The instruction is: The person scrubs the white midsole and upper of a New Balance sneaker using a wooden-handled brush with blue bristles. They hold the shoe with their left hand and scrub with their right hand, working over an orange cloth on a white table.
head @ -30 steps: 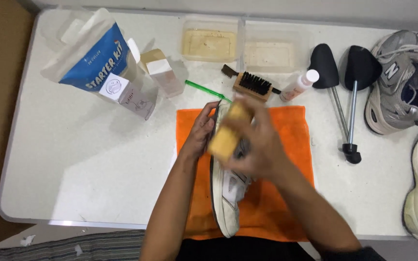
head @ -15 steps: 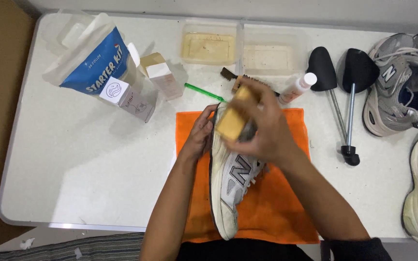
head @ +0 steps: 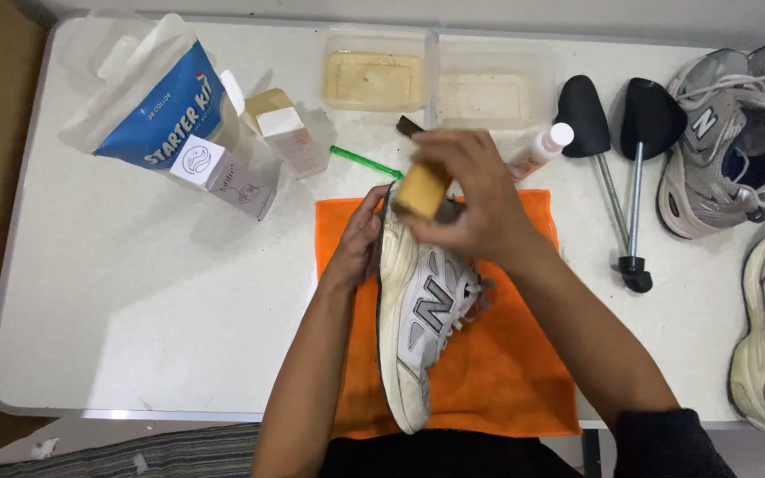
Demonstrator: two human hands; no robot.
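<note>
While I watch from the head camera, the biggest thing in view is the white table (head: 135, 301), filling nearly the whole frame, its left edge and near edge both visible. At centre lies an orange cloth (head: 506, 372), its lower hem reaching the near table edge. On it rests a white and grey sneaker (head: 418, 327), tipped on its side, toe toward the top of the frame. My left hand (head: 360, 243) curls around the sneaker's left flank near the toe, fingers closed against it to steady it. My right hand (head: 471, 208) is wrapped shut around a wooden-backed brush (head: 420, 190), pressed onto the toe end.

I judge the step in hand to be scrubbing the toe area; the next stroke calls for firm bracing with the left hand so the shoe does not roll on the cloth.

Upper left sits a blue and clear pouch (head: 157, 106) with small boxes (head: 223, 173) beside it; two shallow plastic tubs (head: 436, 80) line the top edge. More grey sneakers (head: 737, 142) crowd the right side, with a pair of black shoe trees (head: 617, 115) between them and the cloth. A small white-capped bottle (head: 542, 150) stands just beside my right hand, and a green stick (head: 365, 162) lies near the cloth's upper left corner. Open room lies mostly at lower left of the frame.
</note>
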